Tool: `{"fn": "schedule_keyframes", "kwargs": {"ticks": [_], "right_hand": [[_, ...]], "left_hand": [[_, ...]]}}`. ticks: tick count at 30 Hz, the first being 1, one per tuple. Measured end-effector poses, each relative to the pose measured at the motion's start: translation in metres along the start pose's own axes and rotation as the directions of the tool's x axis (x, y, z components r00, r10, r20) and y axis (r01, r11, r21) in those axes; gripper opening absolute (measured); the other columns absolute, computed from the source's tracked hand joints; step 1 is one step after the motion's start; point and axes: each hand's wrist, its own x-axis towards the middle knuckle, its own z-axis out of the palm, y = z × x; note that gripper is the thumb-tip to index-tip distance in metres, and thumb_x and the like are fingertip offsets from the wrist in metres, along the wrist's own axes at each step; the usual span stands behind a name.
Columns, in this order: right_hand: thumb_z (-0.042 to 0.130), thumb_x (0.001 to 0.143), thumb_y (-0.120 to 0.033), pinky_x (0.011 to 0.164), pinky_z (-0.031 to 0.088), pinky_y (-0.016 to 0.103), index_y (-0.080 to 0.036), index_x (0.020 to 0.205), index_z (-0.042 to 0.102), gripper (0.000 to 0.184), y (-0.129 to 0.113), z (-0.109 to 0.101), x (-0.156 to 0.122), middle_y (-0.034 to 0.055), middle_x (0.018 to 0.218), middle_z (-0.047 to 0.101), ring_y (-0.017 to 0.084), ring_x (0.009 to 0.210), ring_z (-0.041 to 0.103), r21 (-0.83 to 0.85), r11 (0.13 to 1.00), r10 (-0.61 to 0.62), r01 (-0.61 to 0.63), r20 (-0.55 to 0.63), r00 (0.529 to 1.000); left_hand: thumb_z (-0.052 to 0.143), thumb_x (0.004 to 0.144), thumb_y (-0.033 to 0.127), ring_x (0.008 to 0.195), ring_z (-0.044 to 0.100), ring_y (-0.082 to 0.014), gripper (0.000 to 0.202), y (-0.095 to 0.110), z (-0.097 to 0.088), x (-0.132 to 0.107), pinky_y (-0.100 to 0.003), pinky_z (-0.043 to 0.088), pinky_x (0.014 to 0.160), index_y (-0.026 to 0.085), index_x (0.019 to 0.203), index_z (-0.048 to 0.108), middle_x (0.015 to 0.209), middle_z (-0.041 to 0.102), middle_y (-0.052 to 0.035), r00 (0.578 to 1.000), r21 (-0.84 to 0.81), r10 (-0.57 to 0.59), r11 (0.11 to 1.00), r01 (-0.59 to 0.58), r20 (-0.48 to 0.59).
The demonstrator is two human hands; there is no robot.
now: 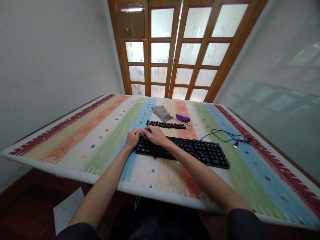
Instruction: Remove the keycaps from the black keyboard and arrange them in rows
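Keyboard [205,152] lies on the striped cloth [100,140] covering the table, directly before the person. Left hand [133,136] and right hand [155,135] meet at its upper left corner, fingertips close together; whether they grasp anything cannot be told, the spot being too small and partly hidden. The right forearm passes above the keyboard. Row of keycaps [167,125] sits just beyond it. Farther off: grey glove [162,113], purple rag [183,118]. Cable [225,132] lies loosely coiled at right, plug [235,144] exposed.

1 kbd [207,153], 2 cloths [162,113] [183,118], 1 USB [235,144].
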Motion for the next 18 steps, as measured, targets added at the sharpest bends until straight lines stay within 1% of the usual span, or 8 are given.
{"fn": "schedule_keyframes", "kwargs": {"ticks": [3, 6, 10, 14, 18], "right_hand": [[0.054, 0.095, -0.024, 0.069, 0.042, 0.024, -0.016, 0.075, 0.063, 0.024, -0.002, -0.002, -0.001, 0.0030, 0.068, 0.067, 0.015, 0.068, 0.063, -0.002, 1.000, 0.004, -0.004, 0.012, 1.000], [0.054, 0.095, -0.023, 0.069, 0.041, 0.024, -0.016, 0.074, 0.063, 0.023, -0.003, -0.002, -0.001, 0.0034, 0.068, 0.067, 0.015, 0.068, 0.063, -0.025, 1.000, 0.001, -0.001, 0.002, 1.000], [0.054, 0.095, -0.022, 0.069, 0.041, 0.024, -0.016, 0.077, 0.064, 0.022, -0.003, 0.004, -0.001, 0.0050, 0.071, 0.069, 0.016, 0.068, 0.062, -0.092, 0.996, -0.019, 0.017, -0.027, 0.999], [0.054, 0.095, -0.024, 0.068, 0.040, 0.026, -0.016, 0.078, 0.065, 0.021, -0.004, 0.010, 0.000, 0.0076, 0.075, 0.071, 0.018, 0.070, 0.063, -0.146, 0.989, -0.008, 0.002, -0.040, 0.999], [0.055, 0.095, -0.027, 0.068, 0.042, 0.025, -0.016, 0.078, 0.065, 0.022, -0.005, 0.009, 0.002, 0.0063, 0.071, 0.071, 0.017, 0.068, 0.065, -0.069, 0.998, 0.008, -0.011, -0.034, 0.999]], "left_hand": [[0.038, 0.090, 0.044, 0.061, 0.055, -0.0164, 0.048, -0.001, 0.000, 0.000, -0.029, 0.046, 0.070, 0.019, 0.052, 0.054, 0.058, 0.060, -0.0017, 1.000, -0.003, -0.006, 1.000, 0.006, 0.006], [0.037, 0.090, 0.046, 0.062, 0.055, -0.0163, 0.049, -0.003, 0.001, 0.000, -0.029, 0.047, 0.072, 0.019, 0.053, 0.054, 0.060, 0.060, -0.0020, 1.000, -0.014, -0.013, 1.000, 0.014, 0.027], [0.036, 0.090, 0.046, 0.068, 0.056, -0.0168, 0.046, -0.004, 0.001, 0.001, -0.029, 0.048, 0.076, 0.019, 0.059, 0.056, 0.067, 0.063, -0.0024, 0.999, -0.012, 0.003, 1.000, -0.003, 0.036], [0.035, 0.091, 0.045, 0.071, 0.057, -0.0173, 0.043, -0.005, 0.001, 0.002, -0.030, 0.048, 0.077, 0.019, 0.062, 0.055, 0.069, 0.062, -0.0026, 0.999, -0.016, 0.006, 1.000, -0.006, 0.040], [0.033, 0.092, 0.046, 0.070, 0.056, -0.0174, 0.044, -0.005, 0.001, 0.002, -0.030, 0.048, 0.076, 0.019, 0.063, 0.055, 0.068, 0.061, -0.0024, 0.999, -0.007, -0.011, 1.000, 0.011, 0.048]]}}
